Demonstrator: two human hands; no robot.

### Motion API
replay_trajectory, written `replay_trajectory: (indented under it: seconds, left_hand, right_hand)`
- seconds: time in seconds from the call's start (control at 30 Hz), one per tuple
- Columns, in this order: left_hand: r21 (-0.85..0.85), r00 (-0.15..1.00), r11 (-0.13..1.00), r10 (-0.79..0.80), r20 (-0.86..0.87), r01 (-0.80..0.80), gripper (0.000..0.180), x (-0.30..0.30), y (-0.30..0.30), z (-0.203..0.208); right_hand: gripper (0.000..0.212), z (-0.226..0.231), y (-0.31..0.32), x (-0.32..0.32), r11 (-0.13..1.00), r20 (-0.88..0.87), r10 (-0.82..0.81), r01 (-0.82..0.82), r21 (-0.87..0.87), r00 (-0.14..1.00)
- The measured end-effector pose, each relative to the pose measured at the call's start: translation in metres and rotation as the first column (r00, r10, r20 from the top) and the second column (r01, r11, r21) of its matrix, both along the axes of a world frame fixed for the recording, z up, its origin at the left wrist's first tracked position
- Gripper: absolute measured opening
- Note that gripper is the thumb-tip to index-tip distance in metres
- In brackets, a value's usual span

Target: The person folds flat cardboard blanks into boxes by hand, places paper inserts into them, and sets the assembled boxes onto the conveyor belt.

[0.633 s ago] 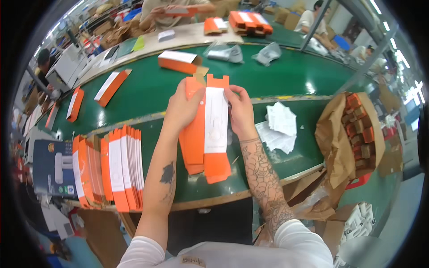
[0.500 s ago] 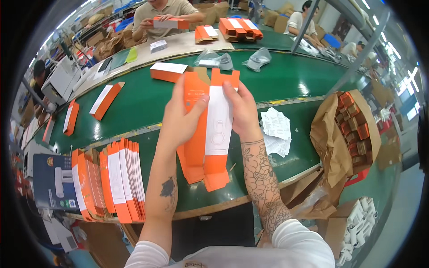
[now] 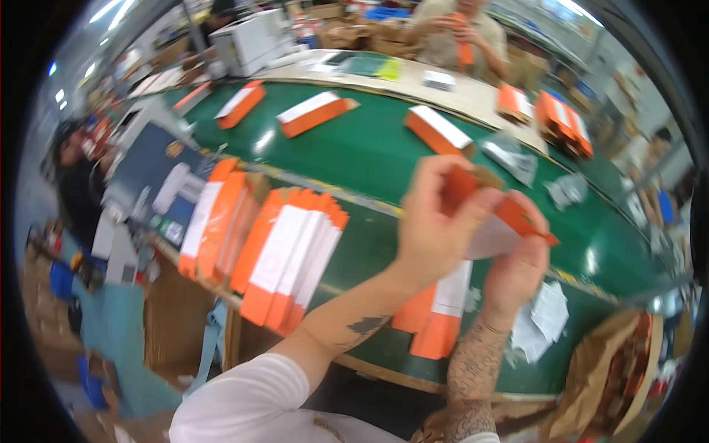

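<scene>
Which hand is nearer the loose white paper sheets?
Right. The right hand is just above-left of the paper sheets in the picture; the left hand is farther up and left.

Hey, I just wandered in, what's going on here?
A person's left hand and right hand hold an orange-and-white carton, blurred, its top apparently open. Below it, flat cartons lie on the bench; more stand in rows to the left, with loose papers right. Boxes sit on the green surface beyond, where a co-worker holds an orange box.
</scene>
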State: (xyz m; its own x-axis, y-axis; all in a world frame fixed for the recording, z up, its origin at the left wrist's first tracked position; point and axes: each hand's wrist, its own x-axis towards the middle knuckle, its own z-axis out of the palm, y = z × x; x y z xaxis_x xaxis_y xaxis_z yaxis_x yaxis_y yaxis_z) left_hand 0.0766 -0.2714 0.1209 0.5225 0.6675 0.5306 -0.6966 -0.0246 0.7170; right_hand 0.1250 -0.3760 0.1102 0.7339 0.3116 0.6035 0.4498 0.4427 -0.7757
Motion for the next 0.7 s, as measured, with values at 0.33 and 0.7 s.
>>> replay_trajectory:
  seconds: [0.33, 0.7]
  left_hand:
    - [0.258, 0.999, 0.966, 0.023, 0.032, -0.030, 0.051, -0.009, 0.002, 0.005]
    - [0.448, 0.957, 0.875, -0.265, 0.122, 0.185, 0.062, -0.017, -0.004, 0.016]
  right_hand:
    - [0.099, 0.010, 0.004, -0.002, 1.000, -0.111, -0.010, 0.011, 0.011, 0.994]
    - [0.087, 0.023, 0.000, -0.017, 0.955, -0.191, 0.034, 0.025, 0.295, 0.981]
